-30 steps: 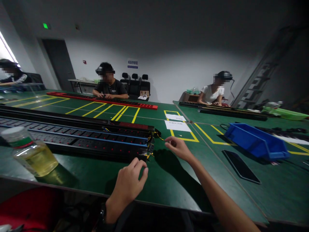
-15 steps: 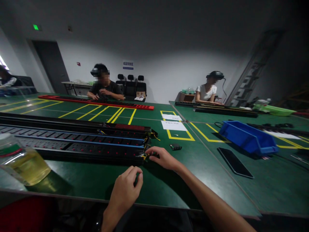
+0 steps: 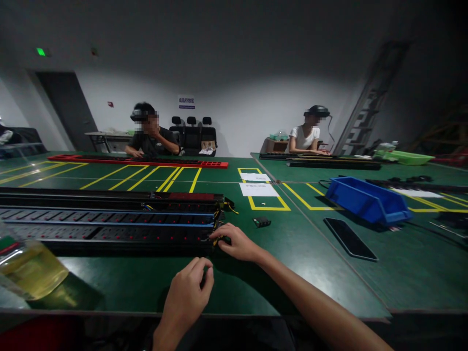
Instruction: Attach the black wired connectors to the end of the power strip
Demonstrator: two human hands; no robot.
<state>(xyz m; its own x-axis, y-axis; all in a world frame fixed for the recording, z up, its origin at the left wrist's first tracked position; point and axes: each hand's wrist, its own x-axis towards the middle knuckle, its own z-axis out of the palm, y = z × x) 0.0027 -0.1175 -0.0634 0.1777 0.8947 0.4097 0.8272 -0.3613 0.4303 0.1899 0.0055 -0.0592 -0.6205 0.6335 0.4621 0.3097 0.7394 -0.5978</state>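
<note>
Several long black power strips with red-marked sockets lie side by side; the nearest power strip (image 3: 146, 236) has loose wires (image 3: 216, 241) at its right end. My right hand (image 3: 237, 243) reaches in there from the right, thumb and fingers pinched on the wires at the strip's end. My left hand (image 3: 188, 290) hovers near the table's front edge, its fingers curled and pressed together, with nothing visible in them. It is apart from the strips. A small black part (image 3: 262, 222) lies on the table beyond my right hand.
A bottle of yellow liquid (image 3: 34, 268) stands at the left. To the right are a phone (image 3: 350, 239) and a blue bin (image 3: 367, 200). Paper sheets (image 3: 259, 189) lie within yellow tape. Across the green table (image 3: 292, 273) sit two people wearing headsets, beside more strips.
My view has shifted slightly, so the scene sits a little further left. Both hands keep nearly the same pose. The person across at the left has raised a hand to the face.
</note>
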